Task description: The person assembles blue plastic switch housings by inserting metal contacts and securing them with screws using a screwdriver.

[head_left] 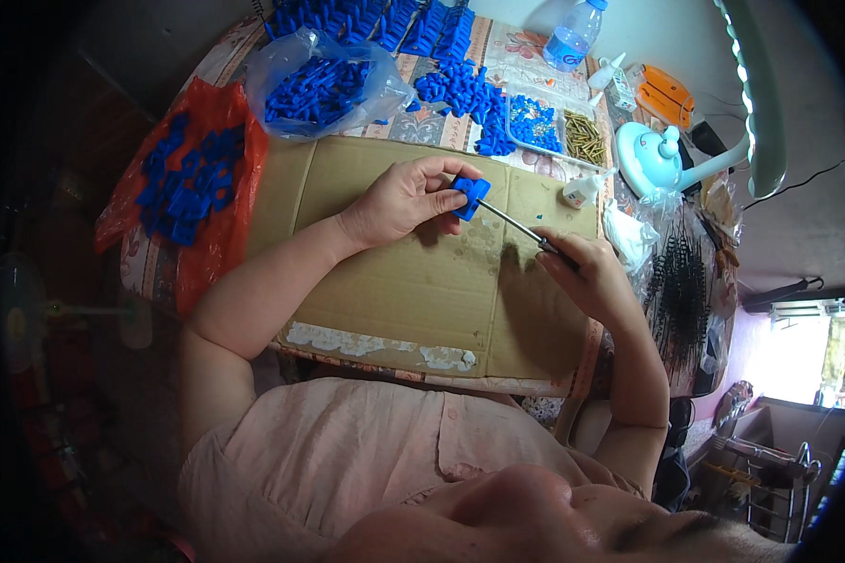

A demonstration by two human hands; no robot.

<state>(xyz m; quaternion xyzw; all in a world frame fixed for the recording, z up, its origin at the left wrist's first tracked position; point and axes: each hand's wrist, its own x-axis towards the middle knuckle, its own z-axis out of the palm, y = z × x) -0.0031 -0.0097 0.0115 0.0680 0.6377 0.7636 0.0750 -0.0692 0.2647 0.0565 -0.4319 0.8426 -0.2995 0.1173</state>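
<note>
Both hands work over a flat brown cardboard sheet (413,281) that covers the table. Left hand (408,197) pinches a small blue plastic block (470,196) between thumb and fingertips, holding it just above the cardboard's far half. Right hand (587,277) is closed around the dark handle of a thin metal screwdriver (516,225), whose tip meets the block's lower right side. Behind the cardboard lie a loose heap of blue plastic parts (469,98), a clear plastic bag of the same parts (319,89) and a red plastic bag of them (192,178). Near the right hand stand a small white glue bottle (582,191) and a pile of brass pins (584,138).
</note>
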